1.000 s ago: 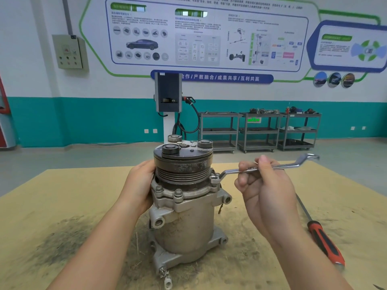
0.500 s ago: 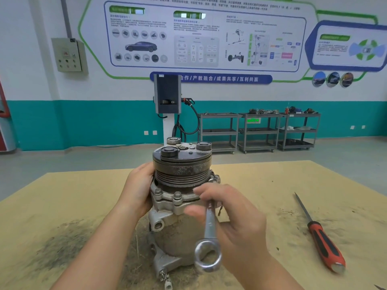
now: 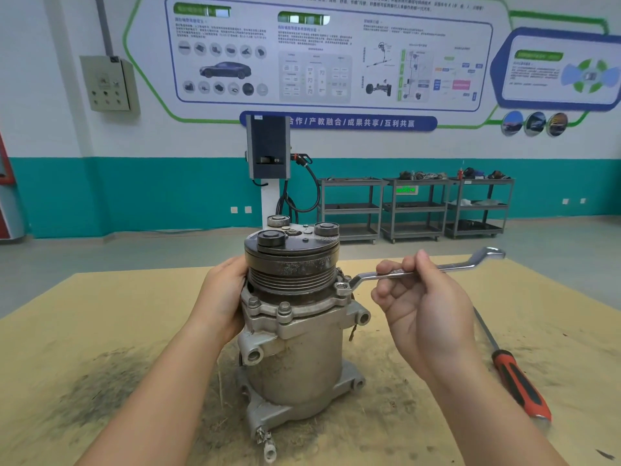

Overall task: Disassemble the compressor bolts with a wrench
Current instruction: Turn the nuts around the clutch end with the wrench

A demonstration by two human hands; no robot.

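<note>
Pinching the wrench (image 3: 416, 271) mid-shank, the right hand (image 3: 423, 307) is risking its ring slipping off the bolt (image 3: 342, 288) at the compressor's (image 3: 295, 331) three o'clock; left hand (image 3: 221, 297) fingers are gripping the body upright on the surface (image 3: 100, 314).

A tan board table (image 3: 100, 314) carries the upright compressor (image 3: 295, 348) between both hands; a red-handled screwdriver (image 3: 514, 378) lies right of the right hand (image 3: 426, 317); dark grime spreads under the left forearm.
</note>
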